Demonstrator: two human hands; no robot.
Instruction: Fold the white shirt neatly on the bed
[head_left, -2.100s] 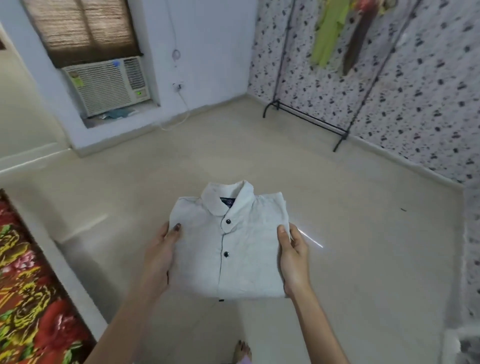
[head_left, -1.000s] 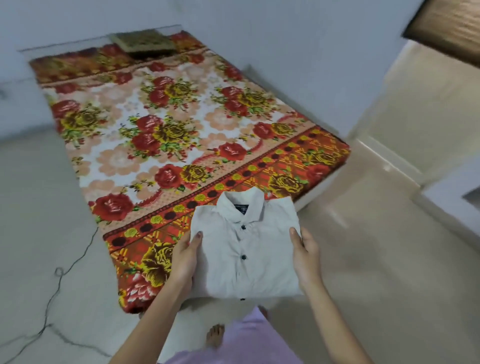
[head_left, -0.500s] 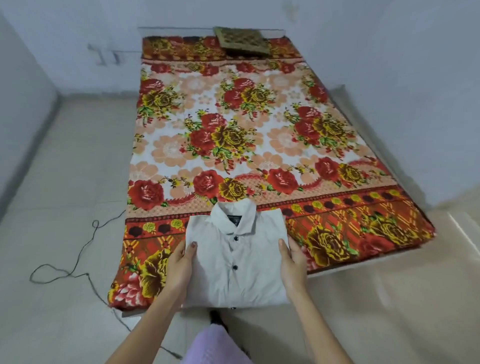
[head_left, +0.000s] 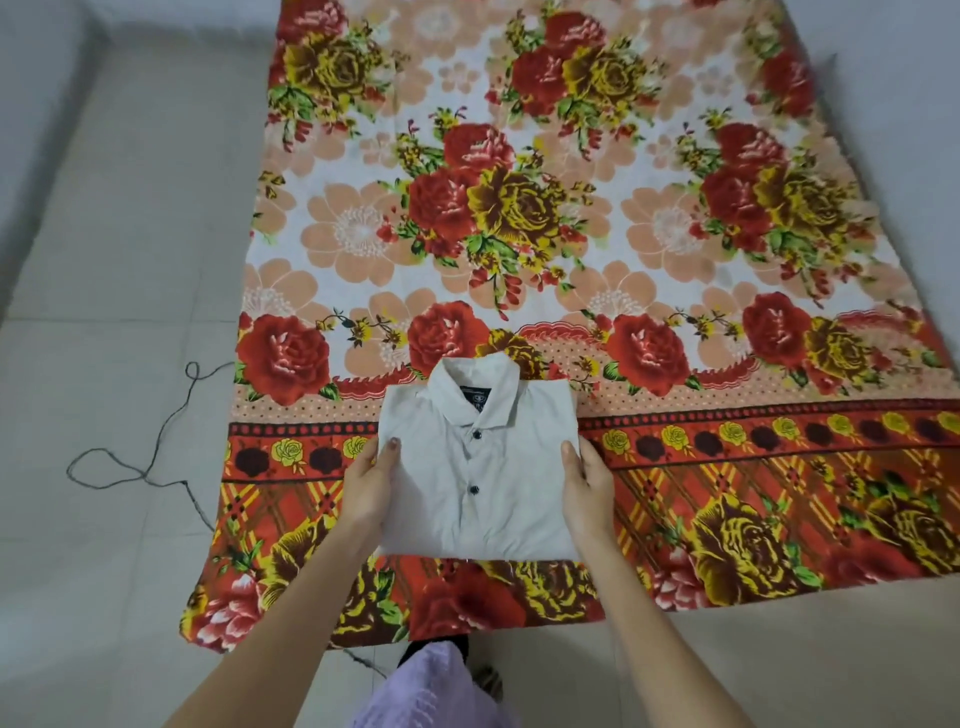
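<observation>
The white shirt (head_left: 478, 467) is folded into a neat rectangle, collar at the far end, dark buttons down its front. It is over the near border of the bed (head_left: 519, 218), which has a red and yellow floral sheet. My left hand (head_left: 370, 486) grips the shirt's left edge, thumb on top. My right hand (head_left: 589, 486) grips the right edge the same way. The fingers of both hands are hidden under the cloth. I cannot tell whether the shirt touches the sheet.
Pale tiled floor lies left of the bed, with a thin dark cord (head_left: 145, 447) looped on it. The near floor shows my feet and a lilac garment (head_left: 431, 686). A white wall (head_left: 893, 130) runs along the bed's right side.
I turned from the room's far side to face the bed, carrying the folded shirt. Over the last half second the shirt came forward and down over the bed's near border.
</observation>
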